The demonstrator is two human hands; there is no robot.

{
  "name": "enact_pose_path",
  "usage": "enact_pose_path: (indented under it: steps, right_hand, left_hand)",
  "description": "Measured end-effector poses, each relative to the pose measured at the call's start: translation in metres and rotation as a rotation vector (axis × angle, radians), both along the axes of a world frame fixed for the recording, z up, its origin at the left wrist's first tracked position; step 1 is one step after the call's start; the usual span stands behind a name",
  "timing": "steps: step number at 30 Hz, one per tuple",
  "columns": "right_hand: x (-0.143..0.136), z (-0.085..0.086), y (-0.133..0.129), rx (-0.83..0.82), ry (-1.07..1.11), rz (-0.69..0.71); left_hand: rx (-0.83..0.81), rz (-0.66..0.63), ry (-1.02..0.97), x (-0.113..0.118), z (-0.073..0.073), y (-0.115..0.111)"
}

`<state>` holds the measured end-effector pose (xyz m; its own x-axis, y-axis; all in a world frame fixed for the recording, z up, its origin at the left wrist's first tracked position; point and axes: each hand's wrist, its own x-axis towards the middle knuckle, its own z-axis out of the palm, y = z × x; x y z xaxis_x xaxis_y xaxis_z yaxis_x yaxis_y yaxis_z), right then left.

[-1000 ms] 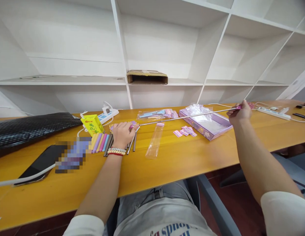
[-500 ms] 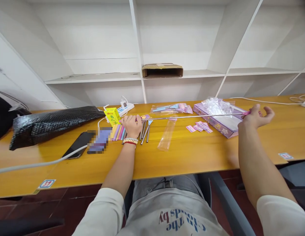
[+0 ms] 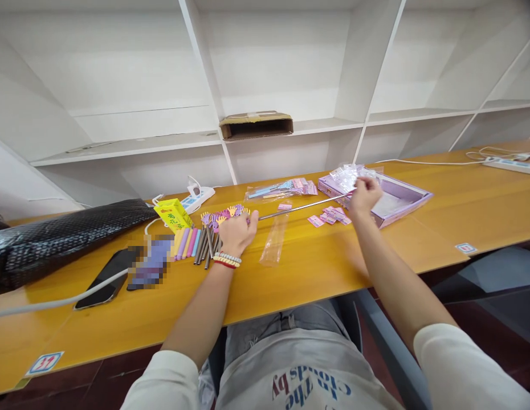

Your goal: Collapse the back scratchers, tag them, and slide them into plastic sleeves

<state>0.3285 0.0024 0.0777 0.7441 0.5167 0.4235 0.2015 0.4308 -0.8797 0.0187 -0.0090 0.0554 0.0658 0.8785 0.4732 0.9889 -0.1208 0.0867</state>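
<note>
A thin metal telescopic back scratcher stretches between my two hands above the table. My left hand is closed round one end of it. My right hand grips the other end, where a bit of pink shows; most of that end is hidden by the fingers. Beside my left hand lie several more back scratchers with colourful hand-shaped heads, metal rods and pastel handles. Under the rod lies a clear plastic sleeve. Small pink cards are scattered nearer my right hand.
A purple box with clear bags stands behind my right hand. Bagged back scratchers lie at the back. Leftward are a yellow carton, a power strip, phones and a black bubble-wrap parcel. A cardboard box sits on the shelf.
My right hand has come in leftward toward my left hand, and the metal rod between them is shorter. The head view has shifted too.
</note>
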Motion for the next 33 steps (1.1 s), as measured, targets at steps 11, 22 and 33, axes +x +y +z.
enact_pose_path:
  steps: [11, 22, 33]
  right_hand:
    - [-0.163, -0.039, 0.009, 0.050, -0.299, 0.242]
    - [-0.162, -0.068, 0.014, -0.103, 0.570, 0.922]
    - [-0.167, -0.062, 0.008, -0.195, 0.500, 1.008]
  left_hand:
    - [-0.150, -0.043, 0.072, 0.034, -0.009, -0.026]
    - [0.043, -0.281, -0.131, 0.020, -0.035, -0.002]
    - [0.054, -0.464, -0.181, 0.029, -0.041, -0.006]
